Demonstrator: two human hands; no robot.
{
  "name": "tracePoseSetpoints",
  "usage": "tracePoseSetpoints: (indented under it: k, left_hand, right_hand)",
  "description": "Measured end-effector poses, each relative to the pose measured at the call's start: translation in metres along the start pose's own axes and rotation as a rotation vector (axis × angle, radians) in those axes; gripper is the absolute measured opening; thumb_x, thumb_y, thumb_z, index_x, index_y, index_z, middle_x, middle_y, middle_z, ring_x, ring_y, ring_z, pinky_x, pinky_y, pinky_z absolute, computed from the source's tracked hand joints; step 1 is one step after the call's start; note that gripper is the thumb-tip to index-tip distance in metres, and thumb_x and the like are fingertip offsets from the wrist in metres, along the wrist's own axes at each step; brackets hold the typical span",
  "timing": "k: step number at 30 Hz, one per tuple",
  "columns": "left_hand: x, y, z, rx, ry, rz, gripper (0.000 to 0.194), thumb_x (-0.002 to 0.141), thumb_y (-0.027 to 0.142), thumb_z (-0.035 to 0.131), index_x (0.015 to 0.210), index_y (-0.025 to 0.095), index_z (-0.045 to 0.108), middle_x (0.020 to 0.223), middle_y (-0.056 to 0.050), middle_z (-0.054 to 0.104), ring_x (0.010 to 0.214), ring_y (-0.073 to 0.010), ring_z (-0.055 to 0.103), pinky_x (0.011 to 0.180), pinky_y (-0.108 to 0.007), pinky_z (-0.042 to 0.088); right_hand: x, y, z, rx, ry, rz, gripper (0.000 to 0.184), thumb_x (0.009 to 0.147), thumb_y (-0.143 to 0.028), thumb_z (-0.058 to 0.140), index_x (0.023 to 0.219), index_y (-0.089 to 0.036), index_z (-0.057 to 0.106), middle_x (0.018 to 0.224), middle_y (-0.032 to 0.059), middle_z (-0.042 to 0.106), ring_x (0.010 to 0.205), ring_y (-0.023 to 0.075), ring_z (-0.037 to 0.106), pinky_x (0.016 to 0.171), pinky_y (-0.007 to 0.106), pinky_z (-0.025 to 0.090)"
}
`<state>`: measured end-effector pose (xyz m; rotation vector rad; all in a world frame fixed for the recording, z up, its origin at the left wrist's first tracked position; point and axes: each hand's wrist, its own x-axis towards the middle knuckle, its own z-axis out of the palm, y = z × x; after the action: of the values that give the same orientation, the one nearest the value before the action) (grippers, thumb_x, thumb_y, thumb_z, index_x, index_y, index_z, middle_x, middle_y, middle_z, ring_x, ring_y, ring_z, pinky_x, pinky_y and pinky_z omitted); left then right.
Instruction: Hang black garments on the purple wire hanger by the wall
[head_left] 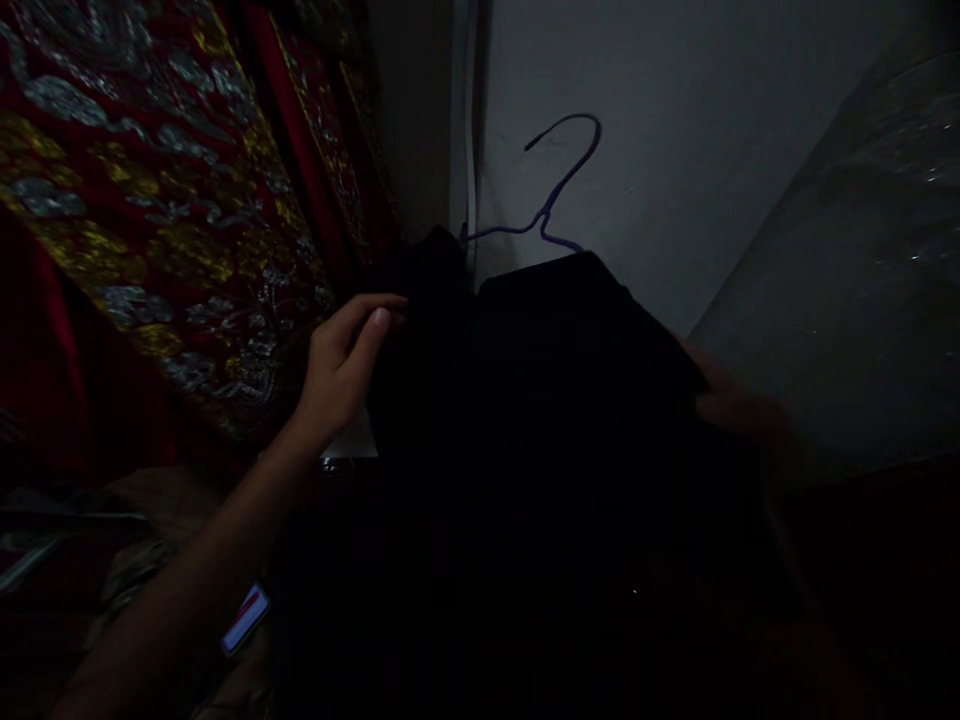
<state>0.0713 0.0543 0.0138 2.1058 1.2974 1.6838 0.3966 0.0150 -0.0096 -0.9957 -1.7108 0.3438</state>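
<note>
A black garment (555, 400) hangs on a thin purple wire hanger (550, 205), whose hook and upper arms show above the neckline. The cloth is so dark that its cut and details cannot be made out. My left hand (345, 360) is closed on the garment's left shoulder, thumb and forefinger pressed toward the cloth. On the other side my right hand (739, 405) grips the right edge of the garment, its thumb in front; motion smears this hand and most of its fingers are behind the cloth.
Red cloth with gold and silver sequin patterns (172, 220) hangs at the left. Behind the hanger stands a pale wall (675, 130), with a sheet of clear plastic (847, 260) at the right. A lit phone (246, 618) lies at the lower left among dim clutter.
</note>
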Motion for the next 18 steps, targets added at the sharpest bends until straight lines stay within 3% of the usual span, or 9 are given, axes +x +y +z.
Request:
tracePoseSetpoints:
  k: [2,3,5,7,9,11,13,15,18]
  left_hand:
    - [-0.010,0.023,0.003,-0.261,-0.161,-0.129,0.058,0.101,0.061,0.029,0.127,0.020,0.060,0.116,-0.011,0.072,0.109,-0.0256,0.068,0.094,-0.040,0.054]
    - [-0.017,0.032,0.003,-0.371,-0.233,-0.207,0.059,0.100,0.063,0.028,0.130,0.021,0.057,0.117,-0.012,0.072,0.109,-0.0263,0.068,0.092,-0.041,0.055]
    - [-0.031,0.041,0.000,-0.523,-0.384,-0.383,0.049,0.098,0.059,0.042,0.131,0.024,0.052,0.114,-0.012,0.072,0.105,-0.0269,0.071,0.087,-0.041,0.057]
    - [-0.048,0.040,-0.008,-0.600,-0.534,-0.541,0.044,0.092,0.048,0.060,0.128,0.026,0.050,0.100,-0.009,0.073,0.089,-0.0247,0.073,0.077,-0.038,0.058]
    - [-0.063,0.032,-0.021,-0.607,-0.674,-0.639,0.045,0.087,0.042,0.067,0.125,0.027,0.050,0.085,-0.002,0.067,0.068,-0.0186,0.068,0.062,-0.031,0.055]
    - [-0.072,0.027,-0.037,-0.520,-0.764,-0.667,0.041,0.089,0.044,0.066,0.124,0.028,0.053,0.075,0.002,0.059,0.052,-0.0125,0.056,0.047,-0.025,0.045]
    - [-0.074,0.028,-0.051,-0.360,-0.866,-0.630,0.034,0.092,0.047,0.060,0.120,0.028,0.059,0.071,0.002,0.056,0.048,-0.0106,0.048,0.041,-0.023,0.036]
    - [-0.067,0.034,-0.061,-0.215,-0.911,-0.520,0.033,0.094,0.049,0.056,0.117,0.027,0.064,0.074,0.000,0.059,0.054,-0.0124,0.051,0.044,-0.023,0.038]
    - [-0.044,0.037,-0.063,-0.096,-0.804,-0.322,0.038,0.093,0.049,0.058,0.122,0.024,0.064,0.077,-0.001,0.064,0.062,-0.0150,0.059,0.054,-0.025,0.047]
  right_hand:
    - [-0.027,-0.013,0.016,0.185,-0.175,0.018,0.060,0.086,-0.055,0.057,0.144,-0.040,0.055,0.122,0.0067,0.073,0.104,0.0351,0.072,0.073,0.049,0.061]
    - [-0.037,-0.021,0.025,0.194,-0.338,0.020,0.061,0.083,-0.053,0.068,0.142,-0.043,0.056,0.124,0.0052,0.073,0.105,0.0330,0.072,0.076,0.046,0.062]
    - [-0.049,-0.037,0.041,0.184,-0.698,-0.046,0.060,0.076,-0.049,0.080,0.133,-0.041,0.063,0.116,0.0028,0.075,0.099,0.0279,0.073,0.079,0.040,0.062]
    - [-0.048,-0.043,0.053,0.185,-0.918,-0.103,0.054,0.076,-0.047,0.083,0.126,-0.037,0.067,0.112,0.0012,0.075,0.098,0.0234,0.072,0.083,0.035,0.061]
    - [-0.039,-0.032,0.060,0.199,-0.845,-0.120,0.041,0.083,-0.045,0.078,0.121,-0.034,0.068,0.112,0.0016,0.074,0.100,0.0207,0.071,0.087,0.033,0.060]
    - [-0.025,-0.008,0.065,0.150,-0.550,-0.123,0.034,0.090,-0.041,0.070,0.122,-0.031,0.065,0.118,0.0050,0.070,0.110,0.0216,0.068,0.096,0.037,0.057]
    - [-0.012,0.024,0.072,0.043,-0.286,-0.134,0.048,0.090,-0.043,0.069,0.135,-0.029,0.058,0.138,0.0106,0.060,0.131,0.0264,0.056,0.112,0.046,0.045]
    - [-0.003,0.054,0.083,0.026,-0.314,-0.113,0.062,0.086,-0.051,0.070,0.140,-0.026,0.055,0.150,0.0129,0.051,0.142,0.0302,0.045,0.119,0.052,0.035]
    - [0.006,0.085,0.096,0.213,-0.509,0.082,0.053,0.082,-0.068,0.065,0.106,-0.021,0.072,0.115,0.0120,0.073,0.113,0.0309,0.067,0.101,0.048,0.052]
